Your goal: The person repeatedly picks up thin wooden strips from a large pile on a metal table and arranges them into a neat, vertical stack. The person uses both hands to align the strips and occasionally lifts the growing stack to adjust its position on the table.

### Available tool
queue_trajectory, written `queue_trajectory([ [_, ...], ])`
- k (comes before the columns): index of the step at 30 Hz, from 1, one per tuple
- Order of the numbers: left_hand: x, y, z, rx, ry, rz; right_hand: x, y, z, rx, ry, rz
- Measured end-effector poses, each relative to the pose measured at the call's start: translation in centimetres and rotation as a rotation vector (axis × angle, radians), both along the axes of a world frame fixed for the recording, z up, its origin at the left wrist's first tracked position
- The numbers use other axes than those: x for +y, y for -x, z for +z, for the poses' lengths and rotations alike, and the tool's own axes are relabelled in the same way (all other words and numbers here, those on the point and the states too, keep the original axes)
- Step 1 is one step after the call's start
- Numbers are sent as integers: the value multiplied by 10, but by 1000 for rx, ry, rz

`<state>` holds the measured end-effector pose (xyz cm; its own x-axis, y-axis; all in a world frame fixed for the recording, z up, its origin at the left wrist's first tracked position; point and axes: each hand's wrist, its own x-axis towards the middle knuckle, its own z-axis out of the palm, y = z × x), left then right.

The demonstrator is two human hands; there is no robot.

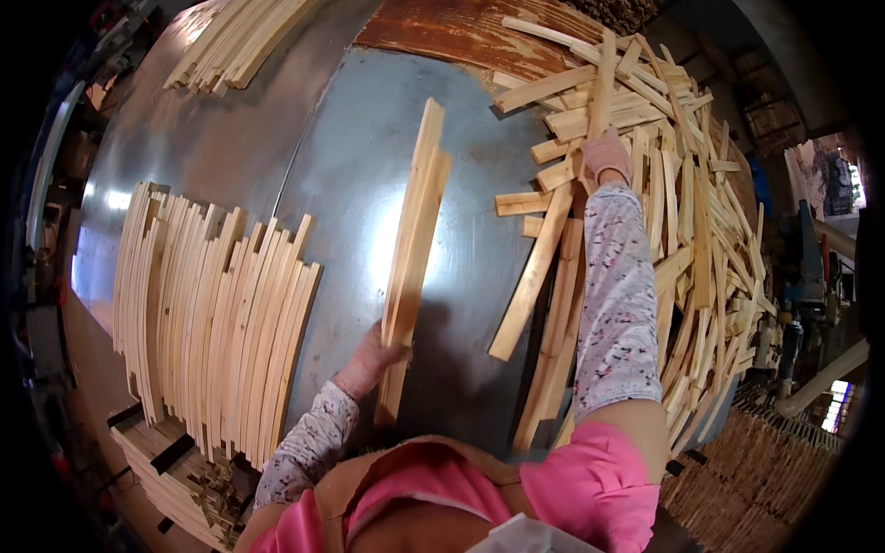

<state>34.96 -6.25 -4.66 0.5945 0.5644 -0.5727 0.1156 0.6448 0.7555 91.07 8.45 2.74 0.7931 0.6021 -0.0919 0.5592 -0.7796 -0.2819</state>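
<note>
My left hand (372, 358), in a pinkish glove, is closed round the lower part of two long pale wood strips (417, 230) lying side by side, one reaching farther than the other. They stand out over the grey metal tabletop (343, 138). Stretched far forward on the right, my right hand (606, 157), gloved alike, is closed on another wood strip (603, 85) at the edge of a jumbled pile of wood strips (687, 217). Its fingers are partly hidden by the back of the hand.
To the left, a row of wood strips (212, 323) lies side by side with uneven ends. Another bundle of strips (241, 41) sits at the far left. A worn reddish-brown board (442, 35) spans the far edge. Stacked wood (756, 461) stands at the lower right.
</note>
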Motion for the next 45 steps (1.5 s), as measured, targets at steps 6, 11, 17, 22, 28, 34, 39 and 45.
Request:
queue_trajectory([
  [6,-15,14,4,149,-86,70,-95,195,31,494,-278,311],
  [11,-49,41,28,266,-216,54,-232,383,-65,421,-285,683],
  [17,-105,113,29,307,-224,95,-275,507,-76,921,-403,302],
  [22,-119,229,48,66,-93,122,-294,565,-57,784,-78,453],
  [28,-133,316,82,-130,-146,81,-300,670,-81,707,219,786],
  [34,-134,321,76,-178,-190,41,-295,621,32,803,-316,885],
  [39,-143,191,93,-249,-150,-299,-293,577,131,859,-522,601],
  [45,-169,162,79,47,-865,-335,-515,450,143,-49,-168,422],
])
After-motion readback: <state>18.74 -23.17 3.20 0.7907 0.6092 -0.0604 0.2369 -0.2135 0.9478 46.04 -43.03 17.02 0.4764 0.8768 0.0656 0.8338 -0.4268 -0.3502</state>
